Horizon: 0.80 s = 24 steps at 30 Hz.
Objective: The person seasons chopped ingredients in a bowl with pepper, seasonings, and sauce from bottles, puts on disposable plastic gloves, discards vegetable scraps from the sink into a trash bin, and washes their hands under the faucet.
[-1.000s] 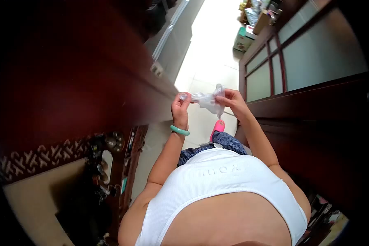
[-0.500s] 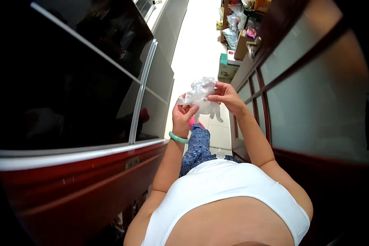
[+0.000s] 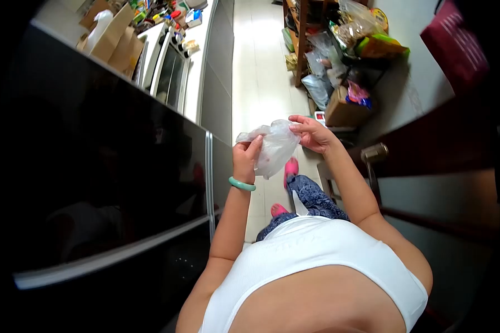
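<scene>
Head view: the left hand and right hand pinch opposite edges of a translucent plastic bag above the floor, probably because such thin film would sag without two-sided support.

The thin plastic is a milky, see-through white. The bangle is a plain pale jade green. The top is white with fine ribbing; the trousers are dark blue under a lighter grey-blue print. Both of the 2 slippers are bright pink. The floor tiles are creamy white, crossed by thin grey joints. The glossy panel is black, its trim silver-grey, and the cabinet fronts mid grey. The door is dark red-brown, with a dull metallic handle. The cardboard box is tan, the packet yellow and green, and the hanging item maroon with pale parallel stripes.
</scene>
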Available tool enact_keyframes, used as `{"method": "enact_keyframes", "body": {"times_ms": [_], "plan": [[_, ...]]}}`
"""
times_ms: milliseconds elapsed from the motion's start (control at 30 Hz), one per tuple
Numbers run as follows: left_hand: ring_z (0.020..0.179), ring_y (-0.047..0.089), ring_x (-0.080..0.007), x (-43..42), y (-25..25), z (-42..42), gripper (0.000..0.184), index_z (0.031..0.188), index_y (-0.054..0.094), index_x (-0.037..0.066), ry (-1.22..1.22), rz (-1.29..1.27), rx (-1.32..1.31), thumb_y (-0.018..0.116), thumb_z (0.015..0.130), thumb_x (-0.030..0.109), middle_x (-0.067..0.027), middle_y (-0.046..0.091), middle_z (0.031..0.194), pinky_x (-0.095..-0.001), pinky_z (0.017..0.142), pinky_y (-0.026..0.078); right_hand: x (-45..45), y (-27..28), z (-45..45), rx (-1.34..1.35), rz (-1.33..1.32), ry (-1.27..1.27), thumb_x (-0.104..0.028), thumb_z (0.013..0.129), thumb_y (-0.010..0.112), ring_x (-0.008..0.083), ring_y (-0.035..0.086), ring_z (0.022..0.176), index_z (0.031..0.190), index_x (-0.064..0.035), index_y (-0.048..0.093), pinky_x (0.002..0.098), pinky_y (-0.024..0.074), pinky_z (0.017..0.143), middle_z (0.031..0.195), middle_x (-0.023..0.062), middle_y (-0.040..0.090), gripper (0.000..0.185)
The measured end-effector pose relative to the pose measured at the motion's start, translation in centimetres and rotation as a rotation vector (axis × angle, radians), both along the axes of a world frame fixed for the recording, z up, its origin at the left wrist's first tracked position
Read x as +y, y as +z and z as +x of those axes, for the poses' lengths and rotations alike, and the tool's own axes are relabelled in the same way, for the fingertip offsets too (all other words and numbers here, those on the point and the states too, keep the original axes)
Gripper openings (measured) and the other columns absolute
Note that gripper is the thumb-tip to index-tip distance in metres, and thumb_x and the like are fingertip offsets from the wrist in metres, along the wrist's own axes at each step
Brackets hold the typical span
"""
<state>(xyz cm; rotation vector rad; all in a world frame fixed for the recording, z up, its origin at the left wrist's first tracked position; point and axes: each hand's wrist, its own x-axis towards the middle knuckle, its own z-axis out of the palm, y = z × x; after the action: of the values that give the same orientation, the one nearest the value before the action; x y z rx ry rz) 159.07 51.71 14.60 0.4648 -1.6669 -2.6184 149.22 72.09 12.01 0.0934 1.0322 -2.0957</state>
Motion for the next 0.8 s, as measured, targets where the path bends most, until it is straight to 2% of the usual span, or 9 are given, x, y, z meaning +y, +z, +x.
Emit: {"method": "enact_keyframes", "body": {"times_ms": [100, 167, 233, 367, 500, 600, 700, 767, 800], "plan": [[0.078, 0.057, -0.0115, -2.9, -3.4, -8.7, 0.022, 0.105, 0.061, -0.001, 0.106, -0.126, -0.018, 0.064, 0.086, 0.010, -0.0043, 0.063, 0.090, -0.0261, 0.074, 0.048, -1.9, -0.4, -8.4, 0.068, 0.057, 0.011, -0.005, 0.079, 0.071, 0.0148, 0.062, 0.092, 0.119, -0.0022, 0.048, 0.0265, 0.0499, 0.083, 0.101, 0.0090, 0.063, 0.046], [0.079, 0.056, -0.0124, -4.5, -7.3, -15.3, 0.023, 0.104, 0.061, 0.000, 0.194, -0.209, 0.024, 0.066, 0.084, 0.010, -0.0042, 0.062, 0.090, -0.0265, 0.075, 0.046, -3.1, -2.2, -14.7, 0.113, 0.090, 0.001, 0.000, 0.074, 0.073, 0.0145, 0.066, 0.083, 0.111, -0.0018, 0.054, 0.0244, 0.0531, 0.073, 0.093, 0.0072, 0.067, 0.043], [0.082, 0.055, -0.0143, -6.8, -12.1, -20.6, 0.027, 0.101, 0.059, 0.001, 0.742, -0.684, -0.028, 0.072, 0.079, 0.010, -0.0035, 0.057, 0.087, -0.0277, 0.075, 0.045, -6.7, -2.8, -19.9, 0.224, 0.225, -0.019, 0.002, 0.070, 0.075, 0.0145, 0.066, 0.079, 0.106, -0.0022, 0.056, 0.0250, 0.0539, 0.070, 0.085, 0.0068, 0.068, 0.041], [0.068, 0.053, -0.0065, -7.7, -5.3, -30.0, 0.018, 0.089, 0.062, 0.002, 0.199, -0.255, -0.132, 0.071, 0.083, 0.017, -0.0003, 0.059, 0.077, -0.0189, 0.056, 0.040, -12.4, -2.7, -29.2, 0.574, 0.384, 0.023, 0.002, 0.059, 0.081, 0.0089, 0.062, 0.068, 0.094, -0.0027, 0.060, 0.0238, 0.0505, 0.062, 0.076, 0.0031, 0.066, 0.042], [0.059, 0.054, -0.0058, -7.7, -4.5, -39.7, 0.020, 0.079, 0.066, 0.001, 0.195, -0.361, -0.021, 0.072, 0.081, 0.019, -0.0015, 0.062, 0.068, -0.0188, 0.050, 0.038, -14.7, -1.4, -37.1, 0.707, 0.488, 0.115, 0.003, 0.056, 0.081, 0.0077, 0.059, 0.064, 0.088, -0.0017, 0.059, 0.0246, 0.0492, 0.057, 0.069, 0.0016, 0.063, 0.039], [0.054, 0.054, -0.0082, -9.8, -6.4, -47.0, 0.017, 0.080, 0.069, -0.002, 0.055, -0.411, -0.160, 0.074, 0.079, 0.014, -0.0048, 0.065, 0.068, -0.0208, 0.049, 0.042, -15.8, -1.9, -43.8, 0.723, 0.541, 0.150, 0.001, 0.058, 0.082, 0.0073, 0.057, 0.063, 0.089, -0.0021, 0.059, 0.0236, 0.0484, 0.056, 0.068, 0.0007, 0.061, 0.039], [0.063, 0.060, -0.0105, -11.5, -8.8, -54.4, 0.018, 0.089, 0.064, 0.002, 0.063, 0.071, -0.351, 0.069, 0.085, 0.019, -0.0047, 0.065, 0.076, -0.0208, 0.056, 0.046, -16.5, -4.4, -50.8, 0.534, 0.492, 0.141, -0.003, 0.062, 0.082, 0.0068, 0.056, 0.062, 0.089, -0.0038, 0.060, 0.0224, 0.0466, 0.054, 0.065, -0.0017, 0.057, 0.034], [0.063, 0.060, -0.0109, -13.0, -12.7, -59.5, 0.018, 0.092, 0.061, 0.004, 0.029, 0.288, -0.268, 0.067, 0.087, 0.021, -0.0035, 0.063, 0.076, -0.0208, 0.057, 0.047, -17.5, -5.0, -55.1, 0.227, 0.521, -0.035, 0.000, 0.071, 0.076, 0.0072, 0.057, 0.064, 0.088, -0.0053, 0.057, 0.0227, 0.0483, 0.056, 0.072, -0.0025, 0.059, 0.026], [0.063, 0.059, -0.0112, -13.7, -14.0, -62.2, 0.018, 0.095, 0.058, 0.006, -0.014, 0.497, -0.193, 0.064, 0.088, 0.022, -0.0022, 0.062, 0.076, -0.0208, 0.058, 0.047, -17.6, -6.3, -57.5, 0.424, 0.661, -0.022, 0.000, 0.071, 0.074, 0.0081, 0.057, 0.064, 0.087, -0.0047, 0.056, 0.0236, 0.0480, 0.056, 0.073, -0.0017, 0.059, 0.025]]}}
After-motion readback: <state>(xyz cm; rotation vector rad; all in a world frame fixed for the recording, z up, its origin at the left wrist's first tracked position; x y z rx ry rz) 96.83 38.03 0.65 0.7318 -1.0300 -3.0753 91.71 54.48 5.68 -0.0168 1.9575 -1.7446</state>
